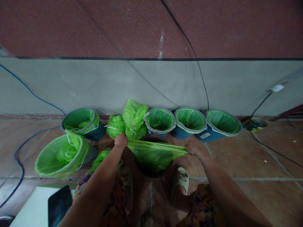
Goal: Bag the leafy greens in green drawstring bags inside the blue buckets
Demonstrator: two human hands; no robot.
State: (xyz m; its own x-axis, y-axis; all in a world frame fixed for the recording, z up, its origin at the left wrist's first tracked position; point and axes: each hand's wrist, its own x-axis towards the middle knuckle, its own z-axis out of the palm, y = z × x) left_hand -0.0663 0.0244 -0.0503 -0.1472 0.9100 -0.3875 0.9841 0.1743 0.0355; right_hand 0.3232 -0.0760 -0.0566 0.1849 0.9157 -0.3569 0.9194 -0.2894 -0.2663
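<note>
My left hand (121, 140) and my right hand (193, 147) each grip one end of a green plastic bag (153, 153), stretched tight between them. The bag hangs over a dark round bin (151, 171) that stands on the floor between my feet in pale slippers (180, 181). Both hands are closed on the bag's rim. My bare forearms reach down from the bottom of the view.
Along the grey wall stand several blue bins lined with green bags (190, 121), with tied green bags (133, 118) between them. A larger lined bin (59, 156) tilts at left. Cables run over the tiled floor. A white surface with a dark tablet (59, 205) sits bottom left.
</note>
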